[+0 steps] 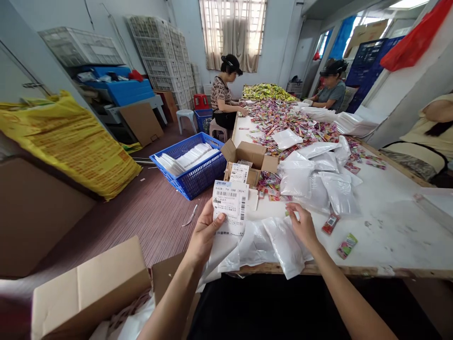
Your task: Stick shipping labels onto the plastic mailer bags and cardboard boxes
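Note:
My left hand (206, 231) is closed on a printed shipping label (230, 208), with the thumb across its front. Barcodes and text face me. Over the table, my right hand (303, 225) has its thumb and fingers curled together in a pinch; anything between the tips is too small to make out. Just beneath it lies a filled white mailing bag (283, 245), beside another white bag (256, 238) at the table's front edge. More stuffed white bags (297, 179) are piled beyond my right hand. Behind the label stands an open cardboard box (253, 153) with more labels (239, 173) at its front.
A blue basket (193, 179) of stacked white bags stands left of the table (392, 236). Small colourful packets (293, 120) are heaped farther back. Two loose packets (347, 245) (330, 224) lie at right. Co-workers (226, 92) sit around the table. A cardboard box (92, 288) is at lower left.

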A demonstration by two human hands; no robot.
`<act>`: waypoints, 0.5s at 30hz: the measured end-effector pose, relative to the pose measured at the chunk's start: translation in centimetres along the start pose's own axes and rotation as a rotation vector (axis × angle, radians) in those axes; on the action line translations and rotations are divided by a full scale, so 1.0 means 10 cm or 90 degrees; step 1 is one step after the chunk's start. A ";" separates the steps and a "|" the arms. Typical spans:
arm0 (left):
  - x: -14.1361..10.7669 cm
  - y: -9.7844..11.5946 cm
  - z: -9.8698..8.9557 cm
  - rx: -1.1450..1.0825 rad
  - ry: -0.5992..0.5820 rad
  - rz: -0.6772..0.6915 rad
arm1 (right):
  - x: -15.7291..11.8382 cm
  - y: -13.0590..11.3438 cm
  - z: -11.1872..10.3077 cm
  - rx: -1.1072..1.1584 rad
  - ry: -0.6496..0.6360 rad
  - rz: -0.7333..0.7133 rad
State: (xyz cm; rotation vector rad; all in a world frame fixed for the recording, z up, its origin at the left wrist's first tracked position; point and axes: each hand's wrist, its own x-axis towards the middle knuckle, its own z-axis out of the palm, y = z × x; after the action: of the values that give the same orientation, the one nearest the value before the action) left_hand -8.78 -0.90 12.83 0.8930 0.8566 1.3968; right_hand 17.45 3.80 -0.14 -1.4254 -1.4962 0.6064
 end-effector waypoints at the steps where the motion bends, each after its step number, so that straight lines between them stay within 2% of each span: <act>1: -0.05 -0.04 0.01 0.025 -0.001 -0.004 | -0.06 -0.20 -0.01 0.065 -0.021 -0.020; 4: -0.21 -0.20 -0.04 0.173 -0.055 -0.049 | -0.27 -0.80 -0.02 0.250 -0.126 -0.092; 6: -0.29 -0.28 -0.12 0.255 -0.117 -0.091 | -0.40 -1.05 0.05 0.241 -0.116 -0.139; 8: -0.30 -0.32 -0.19 0.224 -0.143 -0.154 | -0.52 -1.13 0.20 0.181 -0.072 -0.192; 10: -0.27 -0.31 -0.22 0.115 -0.104 -0.253 | -0.63 -1.09 0.39 0.137 -0.099 -0.246; 12: -0.19 -0.30 -0.22 0.022 -0.018 -0.343 | -0.74 -1.05 0.55 0.108 -0.171 -0.290; 13: -0.14 -0.30 -0.22 -0.002 0.029 -0.366 | -0.79 -1.05 0.59 0.091 -0.191 -0.305; 15: -0.02 -0.31 -0.24 -0.021 0.120 -0.354 | -0.86 -1.12 0.55 0.054 -0.155 -0.324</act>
State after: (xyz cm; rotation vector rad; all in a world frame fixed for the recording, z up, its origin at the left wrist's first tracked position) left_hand -9.60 -1.03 9.02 0.4466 1.1200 1.0089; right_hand 6.23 -5.21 4.58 -0.8726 -1.9120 0.5258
